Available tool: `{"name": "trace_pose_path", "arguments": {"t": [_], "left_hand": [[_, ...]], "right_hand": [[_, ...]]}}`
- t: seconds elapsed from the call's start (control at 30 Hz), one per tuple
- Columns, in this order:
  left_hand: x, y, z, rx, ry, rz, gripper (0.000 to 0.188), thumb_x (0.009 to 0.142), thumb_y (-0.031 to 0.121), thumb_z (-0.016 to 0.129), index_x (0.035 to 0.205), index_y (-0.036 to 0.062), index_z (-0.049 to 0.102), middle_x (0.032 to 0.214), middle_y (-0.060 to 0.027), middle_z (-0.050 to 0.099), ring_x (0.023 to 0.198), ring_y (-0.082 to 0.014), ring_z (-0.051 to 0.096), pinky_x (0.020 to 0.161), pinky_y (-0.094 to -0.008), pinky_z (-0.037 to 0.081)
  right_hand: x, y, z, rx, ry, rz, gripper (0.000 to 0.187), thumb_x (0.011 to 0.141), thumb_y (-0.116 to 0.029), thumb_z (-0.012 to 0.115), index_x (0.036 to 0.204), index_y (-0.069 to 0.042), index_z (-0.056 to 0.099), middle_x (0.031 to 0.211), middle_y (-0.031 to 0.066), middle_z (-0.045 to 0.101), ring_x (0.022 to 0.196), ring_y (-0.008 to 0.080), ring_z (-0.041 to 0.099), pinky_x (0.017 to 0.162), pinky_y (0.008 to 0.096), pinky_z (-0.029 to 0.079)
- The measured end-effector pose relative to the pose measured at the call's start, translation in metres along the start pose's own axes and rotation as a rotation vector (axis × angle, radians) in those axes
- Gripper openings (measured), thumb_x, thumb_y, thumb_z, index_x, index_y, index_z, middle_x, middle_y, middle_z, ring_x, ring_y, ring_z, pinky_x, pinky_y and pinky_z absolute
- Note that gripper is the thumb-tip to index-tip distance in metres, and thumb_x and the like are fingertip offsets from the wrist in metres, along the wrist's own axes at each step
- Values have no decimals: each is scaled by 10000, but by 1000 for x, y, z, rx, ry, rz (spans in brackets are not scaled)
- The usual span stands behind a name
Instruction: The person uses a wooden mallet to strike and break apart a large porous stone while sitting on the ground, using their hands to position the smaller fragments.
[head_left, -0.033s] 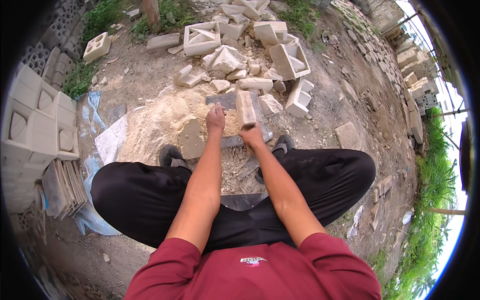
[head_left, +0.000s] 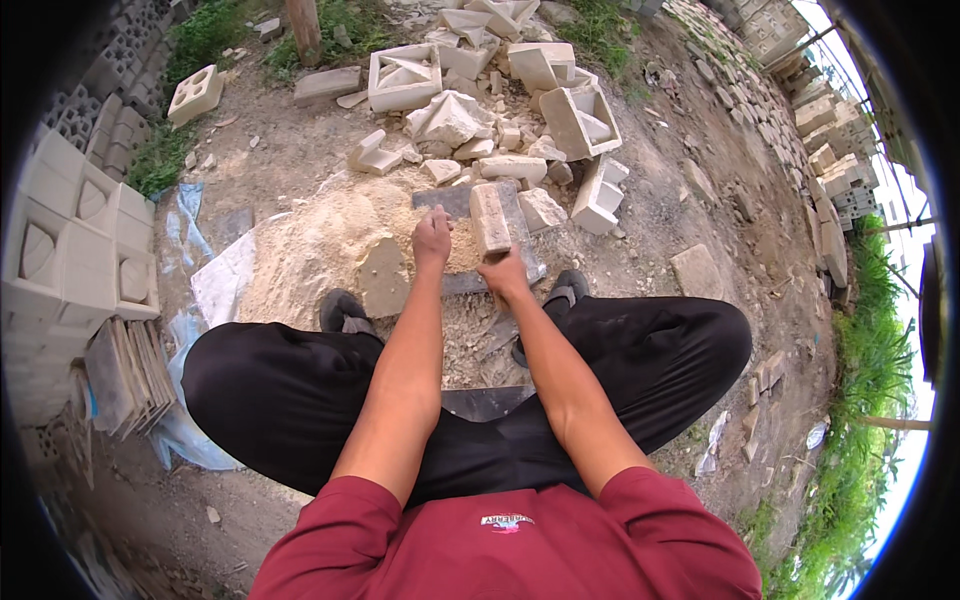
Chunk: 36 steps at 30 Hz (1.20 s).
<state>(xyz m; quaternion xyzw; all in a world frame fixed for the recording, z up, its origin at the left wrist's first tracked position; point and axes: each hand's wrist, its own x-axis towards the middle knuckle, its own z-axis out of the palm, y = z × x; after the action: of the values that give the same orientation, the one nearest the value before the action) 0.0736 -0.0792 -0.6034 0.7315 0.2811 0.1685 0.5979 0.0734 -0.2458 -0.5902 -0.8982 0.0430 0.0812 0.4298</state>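
Note:
My right hand (head_left: 504, 273) is closed round the near end of a long, dusty, pale rectangular block (head_left: 489, 217), which tilts up over a dark flat slab (head_left: 455, 203) on the ground. Whether the block has a handle inside the fist is hidden. To its left, my left hand (head_left: 432, 236) has its fingers curled closed above the slab's left side. What the left fingers hold, if anything, does not show. Pale crumbs and powder lie on the slab below both hands.
Left of the slab spreads a heap of pale powder (head_left: 310, 250) with a flat grey-tan piece (head_left: 384, 278) on it. Beyond lie broken pale blocks (head_left: 450, 120). Stacked blocks (head_left: 85, 220) and thin boards (head_left: 125, 375) stand at left. My shoes (head_left: 345, 310) flank the slab.

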Motion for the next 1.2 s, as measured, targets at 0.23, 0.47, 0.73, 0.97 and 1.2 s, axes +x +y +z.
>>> {"name": "trace_pose_path", "arguments": {"t": [0.23,0.47,0.73,0.97,1.2], "left_hand": [[-21,15,-53,641,69,24,378,853,290,647,1157,69,622,1355,-192,497,1268,-312,453,1046,-495,350],[-48,19,-67,883,159,-402,908,760,342,732,1500,142,245,1587,-166,169,1493,-292,93,1126,-664,122],[-53,11,-83,787,156,-288,978,670,381,829,1468,116,330,1538,-157,259,1436,-306,233,1079,-628,292],[-58,29,-90,680,326,-19,909,650,340,816,1400,29,406,1445,-192,359,1359,-354,326,1090,-481,356],[-11,81,-107,347,608,91,876,653,380,798,1331,-66,469,1379,-247,396,1247,-370,461,1064,-417,391]], "right_hand": [[10,-13,-49,-169,36,124,830,695,-273,762,1344,53,359,1129,297,628,1072,409,625,893,443,514],[-48,-36,14,-262,-61,225,716,747,-215,712,1279,89,341,1075,322,631,1032,444,625,889,463,512],[-33,-74,13,66,-235,73,658,738,-221,720,1250,29,390,1112,290,623,1041,432,630,916,444,512],[-16,-43,-22,-70,5,293,707,817,-132,648,1390,26,265,1124,282,623,1043,405,636,896,449,516],[-42,-42,41,48,-396,86,719,725,-178,753,1309,13,379,1109,237,641,915,334,676,751,425,552]]}}
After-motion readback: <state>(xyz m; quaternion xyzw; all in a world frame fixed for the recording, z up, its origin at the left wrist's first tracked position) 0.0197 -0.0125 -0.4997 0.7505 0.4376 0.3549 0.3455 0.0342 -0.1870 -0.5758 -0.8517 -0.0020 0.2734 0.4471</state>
